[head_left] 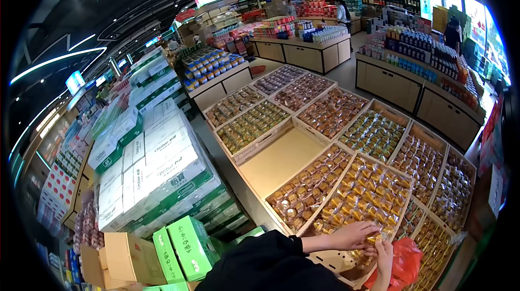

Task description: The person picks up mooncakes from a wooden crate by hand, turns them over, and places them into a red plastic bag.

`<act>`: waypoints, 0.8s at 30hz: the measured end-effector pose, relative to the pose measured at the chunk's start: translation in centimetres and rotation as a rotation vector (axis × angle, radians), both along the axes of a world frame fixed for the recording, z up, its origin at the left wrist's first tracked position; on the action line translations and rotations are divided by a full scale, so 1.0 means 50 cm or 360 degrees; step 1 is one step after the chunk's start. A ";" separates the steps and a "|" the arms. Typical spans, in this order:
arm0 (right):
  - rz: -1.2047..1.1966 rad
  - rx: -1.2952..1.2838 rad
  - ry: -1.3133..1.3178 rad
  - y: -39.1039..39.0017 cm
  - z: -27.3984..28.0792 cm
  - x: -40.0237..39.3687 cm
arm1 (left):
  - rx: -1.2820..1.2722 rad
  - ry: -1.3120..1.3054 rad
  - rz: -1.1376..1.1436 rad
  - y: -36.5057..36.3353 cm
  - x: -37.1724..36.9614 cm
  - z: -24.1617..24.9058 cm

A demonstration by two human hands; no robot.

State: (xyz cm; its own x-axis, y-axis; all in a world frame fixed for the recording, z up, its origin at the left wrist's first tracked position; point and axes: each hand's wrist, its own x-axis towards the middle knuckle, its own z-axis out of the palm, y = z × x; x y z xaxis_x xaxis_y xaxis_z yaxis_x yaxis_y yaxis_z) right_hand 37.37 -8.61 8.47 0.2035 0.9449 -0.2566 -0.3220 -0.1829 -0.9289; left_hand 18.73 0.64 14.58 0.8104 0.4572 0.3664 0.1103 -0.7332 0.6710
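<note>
My left hand [353, 235] reaches in from a black sleeve, its fingers closed at a small yellow wrapped packet [372, 240]. Close against it, my right hand [384, 256] pinches the same packet from the other side. A red plastic bag [407, 260] lies or hangs beside my right hand; whether it is looped on the wrist cannot be seen. Below both hands is a tray of yellow wrapped packets [364, 189], partly bare at its near end, where a perforated bottom [331, 260] shows.
Wooden trays of wrapped snacks [325, 108] spread ahead, one with a bare base [281, 157]. Stacked white-green cartons [162, 153] stand left. Green boxes [190, 249] and an open cardboard box [132, 257] are near my left. Shelving counters [390, 82] and other people [342, 12] are farther off.
</note>
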 end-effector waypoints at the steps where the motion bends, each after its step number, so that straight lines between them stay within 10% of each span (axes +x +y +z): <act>1: 0.0033 0.0003 0.0003 0.007 -0.006 -0.001 | 0.0003 0.0003 0.0033 0.005 -0.011 0.003; 7: 0.0551 0.0272 -0.0872 0.043 -0.027 -0.008 | -0.0003 -0.0003 0.0138 0.003 -0.072 -0.008; 15: 0.0618 0.0120 -0.0654 0.077 -0.098 -0.012 | -0.0181 0.0041 0.0251 0.009 -0.125 -0.029; 24: 0.0397 -0.0093 -0.0381 0.003 -0.001 0.046 | 0.0072 0.0043 0.1178 0.094 -0.243 0.016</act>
